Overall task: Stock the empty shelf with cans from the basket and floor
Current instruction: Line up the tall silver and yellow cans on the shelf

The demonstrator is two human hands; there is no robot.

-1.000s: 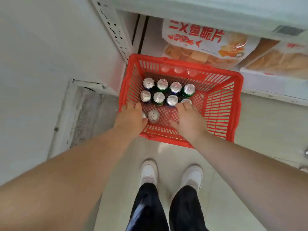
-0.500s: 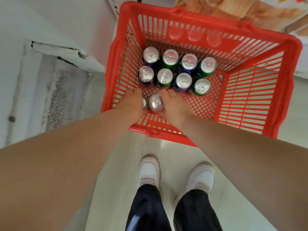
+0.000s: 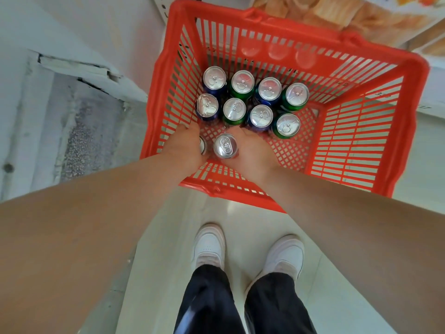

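The front can (image 3: pixel 225 145) stands upright inside the basket (image 3: pixel 407 131), close to the basket's near wall, and its silver top with the pull tab faces up. The right hand (image 3: pixel 252 150) holds it from the right side, with the fingers curled round the body of the can. Just beside it, toward the basket's left wall, is the second can (image 3: pixel 202 146). Only a thin edge of its top shows, because the left hand (image 3: pixel 185 148) lies over it and grips it with the fingers bent down round it. The two cans are near each other but do not touch.

Further back in the basket, eight other cans (image 3: pixel 234 110) stand upright in two rows of four, blue and green in turn. They are packed in the basket's far left part, and the front row is just behind the fingertips of both hands. The right half of the basket floor is bare red grid.

The basket is red plastic with slotted walls and sits on the pale floor (image 3: pixel 265 220). Beyond its far rim lie snack bags (image 3: pixel 349 18) on a low shelf. On the left of the basket is a rough grey patch (image 3: pixel 84 131) of ground. In front of the near wall stand two white shoes (image 3: pixel 209 244) under dark trousers (image 3: pixel 204 304).
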